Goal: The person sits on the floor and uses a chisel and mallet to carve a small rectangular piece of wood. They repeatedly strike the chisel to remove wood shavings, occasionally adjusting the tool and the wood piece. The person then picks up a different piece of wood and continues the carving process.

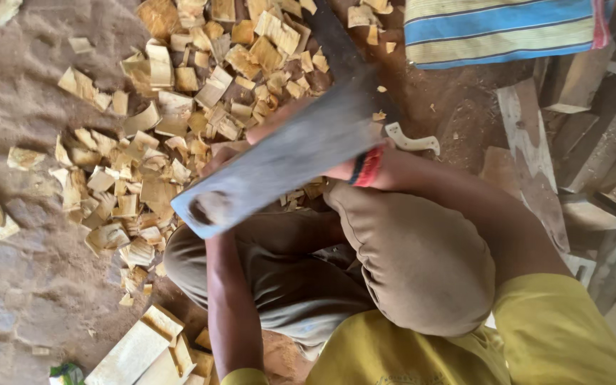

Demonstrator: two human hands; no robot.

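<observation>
A broad grey chopping blade (279, 167), blurred, slants across the middle of the view and covers most of both hands. My right hand (336, 171), with a red and black band at the wrist, reaches in from the right. It sits behind the blade, fingers curled at its upper edge, and seems to grip it. My left hand (217, 158) comes up from below to the blade's lower left part. Its fingers are hidden, as is anything under them. A pale curved carved wood piece (413, 140) lies just right of the blade.
Several pale wood chips (180, 107) cover the dirt in front of my bent knees (408, 257). Cut wood blocks (137, 349) lie at lower left, stacked planks and blocks (593, 164) at right, and a striped cloth (500, 28) at top right.
</observation>
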